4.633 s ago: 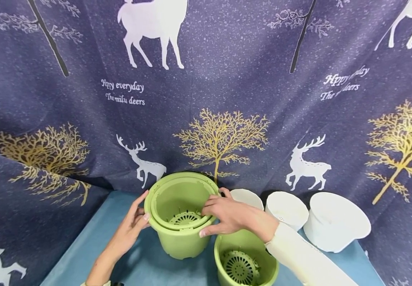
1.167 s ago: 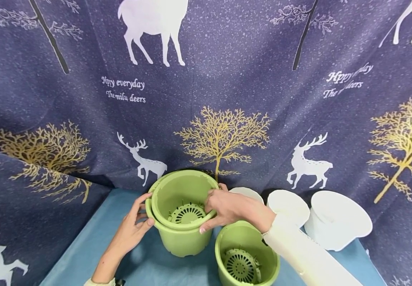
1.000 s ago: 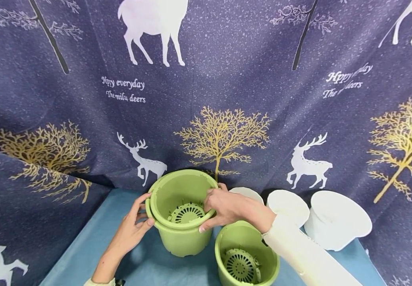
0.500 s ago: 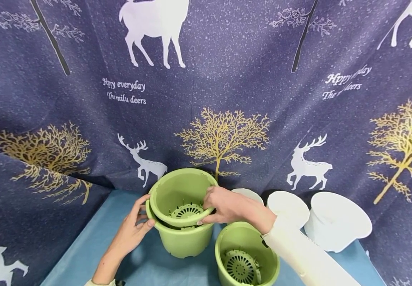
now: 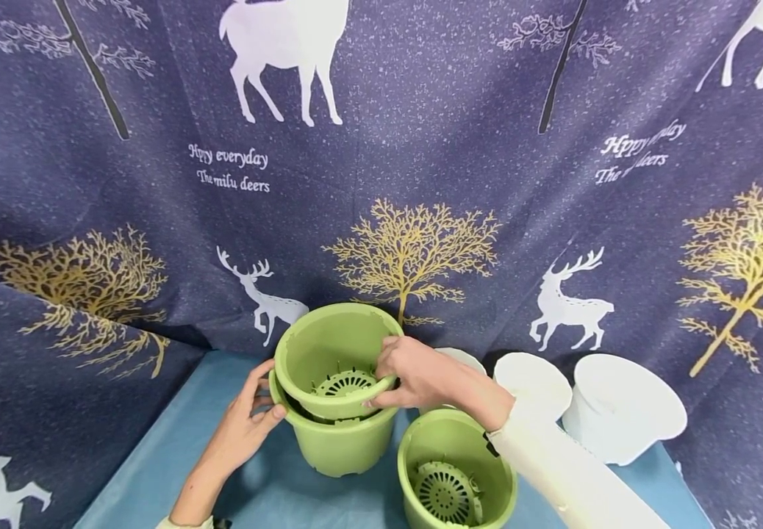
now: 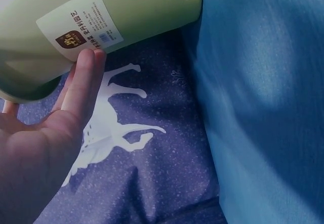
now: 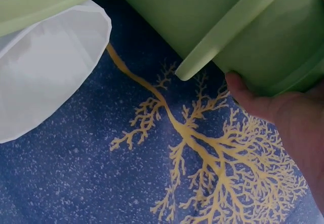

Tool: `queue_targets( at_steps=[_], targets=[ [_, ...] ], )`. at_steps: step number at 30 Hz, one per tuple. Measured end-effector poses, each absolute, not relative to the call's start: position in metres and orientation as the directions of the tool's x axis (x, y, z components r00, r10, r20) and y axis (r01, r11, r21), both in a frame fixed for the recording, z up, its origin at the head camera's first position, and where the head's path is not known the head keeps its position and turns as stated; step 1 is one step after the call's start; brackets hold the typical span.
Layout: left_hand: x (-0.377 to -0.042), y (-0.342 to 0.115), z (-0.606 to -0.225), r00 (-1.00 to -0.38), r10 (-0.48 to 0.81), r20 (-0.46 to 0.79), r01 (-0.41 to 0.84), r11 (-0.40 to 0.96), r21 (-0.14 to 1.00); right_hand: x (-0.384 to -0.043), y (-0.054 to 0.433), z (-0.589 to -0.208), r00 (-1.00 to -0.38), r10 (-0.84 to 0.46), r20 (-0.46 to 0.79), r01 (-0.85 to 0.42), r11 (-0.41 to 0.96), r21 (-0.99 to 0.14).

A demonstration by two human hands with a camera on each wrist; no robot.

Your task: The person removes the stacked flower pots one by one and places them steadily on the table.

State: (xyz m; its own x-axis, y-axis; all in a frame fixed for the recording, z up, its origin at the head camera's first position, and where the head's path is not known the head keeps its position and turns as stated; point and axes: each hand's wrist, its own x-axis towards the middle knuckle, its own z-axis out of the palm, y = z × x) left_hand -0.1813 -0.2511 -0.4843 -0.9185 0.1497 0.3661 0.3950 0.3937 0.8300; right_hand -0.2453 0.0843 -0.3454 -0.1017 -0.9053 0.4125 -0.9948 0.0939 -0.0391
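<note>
Two light-green flowerpots are nested at the middle. The inner flowerpot (image 5: 335, 338), with a slotted disc in its bottom, sits raised and tilted, its rim above that of the outer flowerpot (image 5: 345, 450). My right hand (image 5: 417, 373) pinches the inner flowerpot's right rim, fingers inside and thumb outside. My left hand (image 5: 241, 422) holds the outer flowerpot at its left rim. In the left wrist view two fingertips touch its wall beside a white label (image 6: 81, 26). A dark gap shows between the two pots at the front left.
Another green flowerpot (image 5: 464, 435) with a slotted disc stands at the front, below my right forearm. White pots stand along the back right: one (image 5: 462, 358) partly behind my hand, one (image 5: 530, 382) in the middle, one larger (image 5: 622, 404). A patterned curtain (image 5: 421, 162) hangs close behind the blue tabletop (image 5: 276, 488).
My right hand has lifted the inner flowerpot from deep in the outer one to partway out, widening the gap between their rims. The left hand and the outer flowerpot stay nearly in place.
</note>
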Motion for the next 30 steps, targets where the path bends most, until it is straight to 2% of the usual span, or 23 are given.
queue_targets(
  at_steps=[8, 18, 30],
  targets=[
    [-0.181, -0.251, -0.485, -0.921, 0.148, 0.361, 0.389, 0.396, 0.832, -0.244, 0.085, -0.340, -0.095, -0.892, 0.442, -0.995, 0.094, -0.023],
    [-0.181, -0.252, -0.485, -0.919, 0.161, 0.359, 0.394, 0.384, 0.835, -0.243, 0.091, -0.329, -0.162, -0.893, 0.420, -0.987, 0.155, -0.051],
    [-0.184, -0.252, -0.487, -0.916, 0.170, 0.363, 0.400, 0.368, 0.839, -0.241, 0.094, -0.322, -0.142, -0.891, 0.431, -0.988, 0.151, -0.015]
  ],
)
